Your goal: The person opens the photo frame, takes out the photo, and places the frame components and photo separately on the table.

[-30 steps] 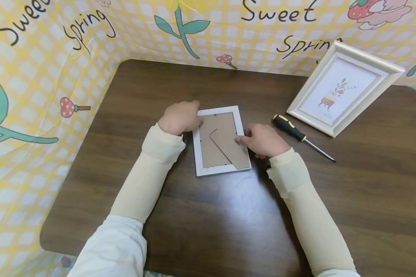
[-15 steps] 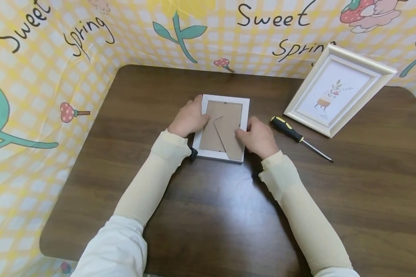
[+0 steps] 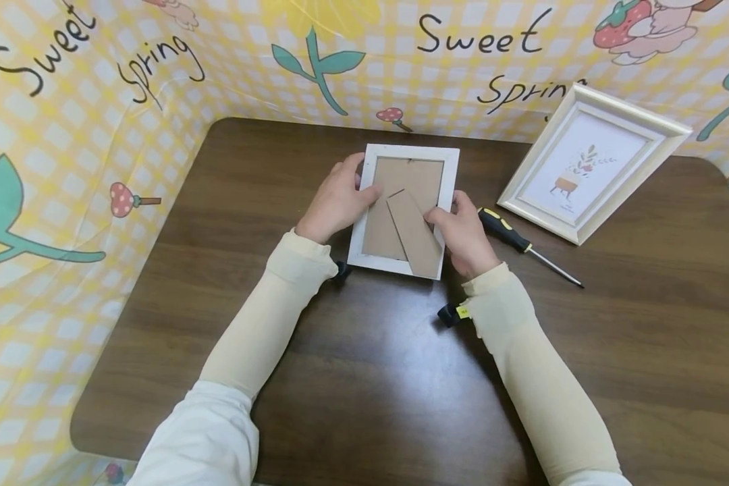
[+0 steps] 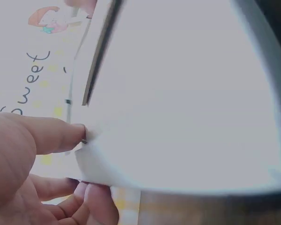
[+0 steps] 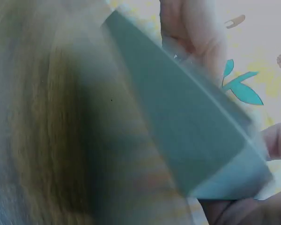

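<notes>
A white picture frame point(image 3: 381, 229) is held back side up between both hands, tilted with its far edge raised. Its brown backing board has a slanted easel leg point(image 3: 414, 233) lying against it. My left hand point(image 3: 333, 204) grips the left side, thumb on the back and fingers underneath. The right hand point(image 3: 469, 236) holds the opposite side, its thumb near the easel leg. In the left wrist view, the frame's washed-out back point(image 4: 178, 117) fills most of the picture beside the left thumb. In the right wrist view, the frame's edge point(image 5: 187, 117) looks blurred, with right-hand fingers point(image 5: 276, 206) below it.
A screwdriver point(image 3: 504, 229) with a black and yellow handle lies right of the right hand. Behind it stands a larger cream picture frame point(image 3: 537, 189) with a plant print. Patterned yellow-check cloth point(image 3: 243, 54) surrounds the back and left of the brown table point(image 3: 340, 378).
Both hands have lifted the white picture frame from the table, carrying it slightly away and rightward while raising its far edge. The screwdriver and larger frame stay in place.
</notes>
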Action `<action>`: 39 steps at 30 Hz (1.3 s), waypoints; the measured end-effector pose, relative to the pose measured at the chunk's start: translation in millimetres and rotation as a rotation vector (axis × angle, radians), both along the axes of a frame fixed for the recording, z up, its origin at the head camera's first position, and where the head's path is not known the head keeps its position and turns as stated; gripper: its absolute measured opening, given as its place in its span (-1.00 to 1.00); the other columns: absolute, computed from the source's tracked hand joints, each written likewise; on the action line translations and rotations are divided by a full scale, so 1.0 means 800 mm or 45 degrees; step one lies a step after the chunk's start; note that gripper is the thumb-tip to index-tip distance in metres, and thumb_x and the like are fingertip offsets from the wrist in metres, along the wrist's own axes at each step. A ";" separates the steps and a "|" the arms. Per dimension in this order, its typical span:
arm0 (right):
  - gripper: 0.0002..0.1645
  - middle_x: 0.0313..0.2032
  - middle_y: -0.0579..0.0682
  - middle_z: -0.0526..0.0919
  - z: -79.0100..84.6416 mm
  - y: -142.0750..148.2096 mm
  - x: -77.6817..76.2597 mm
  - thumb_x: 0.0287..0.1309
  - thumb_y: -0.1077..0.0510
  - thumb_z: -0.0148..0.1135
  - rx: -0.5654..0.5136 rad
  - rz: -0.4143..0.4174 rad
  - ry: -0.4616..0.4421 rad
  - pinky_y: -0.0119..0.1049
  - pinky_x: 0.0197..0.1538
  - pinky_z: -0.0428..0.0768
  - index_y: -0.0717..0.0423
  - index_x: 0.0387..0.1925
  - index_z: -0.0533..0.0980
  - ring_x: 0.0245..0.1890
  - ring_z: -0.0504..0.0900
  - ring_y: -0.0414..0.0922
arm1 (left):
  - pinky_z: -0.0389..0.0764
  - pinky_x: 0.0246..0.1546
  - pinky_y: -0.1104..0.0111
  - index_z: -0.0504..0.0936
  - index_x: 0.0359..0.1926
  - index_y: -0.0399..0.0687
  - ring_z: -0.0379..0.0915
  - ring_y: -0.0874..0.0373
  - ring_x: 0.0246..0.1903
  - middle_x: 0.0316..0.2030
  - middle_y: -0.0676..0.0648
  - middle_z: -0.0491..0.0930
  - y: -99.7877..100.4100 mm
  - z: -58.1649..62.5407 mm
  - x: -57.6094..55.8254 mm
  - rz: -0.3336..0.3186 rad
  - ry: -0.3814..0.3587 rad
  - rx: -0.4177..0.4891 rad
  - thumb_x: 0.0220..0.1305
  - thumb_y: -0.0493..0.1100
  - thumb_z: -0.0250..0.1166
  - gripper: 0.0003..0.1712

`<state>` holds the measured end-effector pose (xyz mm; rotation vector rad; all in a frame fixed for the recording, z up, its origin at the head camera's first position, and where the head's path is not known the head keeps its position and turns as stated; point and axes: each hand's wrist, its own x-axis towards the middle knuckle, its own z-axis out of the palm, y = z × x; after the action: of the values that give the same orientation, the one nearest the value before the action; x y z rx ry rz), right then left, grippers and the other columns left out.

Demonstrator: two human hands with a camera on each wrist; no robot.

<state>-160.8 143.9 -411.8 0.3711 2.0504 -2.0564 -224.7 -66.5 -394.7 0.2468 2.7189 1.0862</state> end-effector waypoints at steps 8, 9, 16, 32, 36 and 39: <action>-0.48 0.13 0.20 0.42 0.007 -0.003 0.001 0.22 0.35 0.02 -0.040 -0.008 0.148 -0.15 0.01 0.50 0.32 0.21 0.19 -0.03 0.50 0.00 | 0.56 -0.12 0.15 0.10 0.56 -0.06 0.42 -0.03 -0.11 -0.03 -0.17 0.37 -0.001 0.004 0.002 -0.017 -0.028 0.100 0.45 0.01 0.24 -0.19; -0.48 0.12 0.20 0.42 0.008 -0.003 0.001 0.21 0.37 0.02 -0.032 -0.014 0.180 -0.16 0.00 0.49 0.33 0.20 0.20 -0.02 0.50 -0.01 | 0.56 -0.13 0.15 0.09 0.56 -0.06 0.43 -0.03 -0.11 -0.03 -0.18 0.37 0.000 0.004 0.002 -0.016 -0.028 0.112 0.44 0.01 0.25 -0.18; -0.54 0.05 0.14 0.47 0.029 -0.009 0.009 0.17 0.37 0.05 0.175 -0.147 0.456 -0.18 -0.07 0.49 0.31 0.12 0.28 -0.06 0.50 -0.03 | 0.53 -0.26 0.20 0.24 0.49 -0.10 0.46 0.02 -0.14 0.06 -0.21 0.39 0.026 0.021 0.024 0.035 0.337 0.036 0.44 0.04 0.24 -0.26; -0.59 -0.15 0.19 0.60 0.062 -0.056 0.059 0.37 0.18 0.19 0.737 -0.333 1.081 0.02 -0.10 0.50 0.25 0.15 0.36 -0.22 0.54 0.10 | 0.46 0.02 0.36 0.46 0.23 -0.05 0.45 0.28 0.00 0.02 0.05 0.50 0.074 0.102 0.094 -0.082 0.415 0.493 0.32 0.24 0.32 -0.35; -0.62 -0.12 0.22 0.55 0.059 -0.061 0.062 0.29 0.26 0.20 0.827 -0.292 1.216 0.04 -0.07 0.50 0.32 0.09 0.40 -0.16 0.52 0.13 | 0.57 -0.08 0.35 0.53 0.07 -0.04 0.55 0.29 -0.13 -0.11 0.08 0.61 0.072 0.107 0.101 -0.013 0.441 0.629 0.29 0.10 0.35 -0.54; -0.50 -0.08 0.26 0.53 0.058 -0.059 0.063 0.25 0.26 0.22 0.850 -0.224 1.288 0.01 -0.11 0.50 0.32 0.19 0.40 -0.14 0.50 0.14 | 0.61 -0.20 0.33 0.56 0.01 -0.05 0.59 0.28 -0.23 -0.19 0.06 0.66 0.068 0.107 0.103 0.012 0.490 0.635 0.32 0.01 0.27 -0.66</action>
<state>-110.3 97.1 -365.5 -0.5602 3.3820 -1.7218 -142.5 -12.0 -309.0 0.5700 2.7024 1.8805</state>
